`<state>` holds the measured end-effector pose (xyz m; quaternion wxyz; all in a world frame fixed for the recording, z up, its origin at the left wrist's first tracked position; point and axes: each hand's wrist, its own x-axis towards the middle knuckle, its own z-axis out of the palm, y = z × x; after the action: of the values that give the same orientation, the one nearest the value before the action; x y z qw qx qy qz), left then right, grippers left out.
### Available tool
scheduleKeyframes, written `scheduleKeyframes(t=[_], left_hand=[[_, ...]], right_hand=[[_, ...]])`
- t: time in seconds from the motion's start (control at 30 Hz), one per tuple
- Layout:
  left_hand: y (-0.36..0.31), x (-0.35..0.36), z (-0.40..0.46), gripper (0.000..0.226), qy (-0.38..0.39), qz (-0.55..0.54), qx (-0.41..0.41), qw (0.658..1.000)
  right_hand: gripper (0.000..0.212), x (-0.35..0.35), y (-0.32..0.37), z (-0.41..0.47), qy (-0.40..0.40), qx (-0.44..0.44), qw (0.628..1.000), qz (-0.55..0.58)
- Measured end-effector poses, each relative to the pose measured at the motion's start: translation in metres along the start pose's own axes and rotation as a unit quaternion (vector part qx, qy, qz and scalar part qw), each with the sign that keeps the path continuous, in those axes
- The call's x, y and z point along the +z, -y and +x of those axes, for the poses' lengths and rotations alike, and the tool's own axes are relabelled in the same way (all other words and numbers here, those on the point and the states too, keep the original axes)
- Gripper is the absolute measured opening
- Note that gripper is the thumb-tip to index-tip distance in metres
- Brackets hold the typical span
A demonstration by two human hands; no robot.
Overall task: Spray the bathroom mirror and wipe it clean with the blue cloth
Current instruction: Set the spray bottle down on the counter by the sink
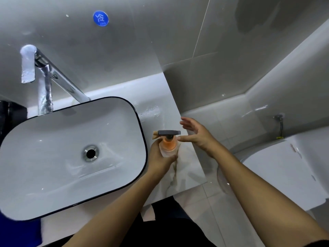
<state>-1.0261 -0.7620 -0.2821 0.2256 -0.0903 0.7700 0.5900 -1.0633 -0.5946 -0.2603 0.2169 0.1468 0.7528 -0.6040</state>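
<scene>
inspector: position of the spray bottle?

assistant: the translucent spray bottle with an orange collar and dark grey trigger head (pixel 168 146) stands upright on the white marble-look countertop (pixel 187 173), just right of the white oval basin with a thin black rim (pixel 140 125). its nozzle points left, toward the basin.

inspector: hands?

assistant: the left hand (pixel 161 156) grips the bottle's body, fingers and thumb curled round it below the collar. the right hand (pixel 195 133) hovers just right of the trigger head, fingers spread and relaxed, holding nothing; whether a fingertip touches the head, i cannot tell.

inspector: the cloth?

assistant: a blue cloth (pixel 19 230) lies at the lower left corner of the frame, beside the basin's near edge and well apart from both hands, partly cut off.

inspector: any writing?

assistant: a round blue sticker (pixel 100 18) on the grey wall tile above the chrome tap (pixel 45 86) bears a white chinese character and the word "cold". small red marks on the white toilet cistern (pixel 284 168) are too small to read.
</scene>
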Motion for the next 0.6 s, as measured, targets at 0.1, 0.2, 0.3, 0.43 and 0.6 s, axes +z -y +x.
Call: scheduleKeyframes(t=[0.1, 0.2, 0.3, 0.43, 0.6], left_hand=[[-0.013, -0.010, -0.010, 0.054, 0.031, -0.011, -0.011, 0.999], [-0.022, -0.027, -0.015, 0.058, 0.021, -0.014, -0.030, 0.999], [-0.031, -0.053, -0.024, 0.066, -0.004, -0.018, -0.032, 0.999], [-0.029, -0.103, -0.042, 0.067, -0.057, -0.059, -0.018, 0.996], [-0.004, -0.176, -0.076, 0.065, -0.146, -0.111, -0.040, 0.982]], right_hand=[[0.076, -0.006, 0.020, -0.007, 0.003, -0.025, 1.000, -0.012], [0.074, -0.004, 0.042, -0.009, 0.009, -0.052, 0.998, -0.018], [0.072, 0.006, 0.062, -0.008, 0.026, -0.077, 0.997, -0.017], [0.066, 0.038, 0.085, -0.003, 0.058, -0.099, 0.993, -0.025], [0.062, 0.118, 0.109, 0.001, 0.120, -0.113, 0.986, -0.029]])
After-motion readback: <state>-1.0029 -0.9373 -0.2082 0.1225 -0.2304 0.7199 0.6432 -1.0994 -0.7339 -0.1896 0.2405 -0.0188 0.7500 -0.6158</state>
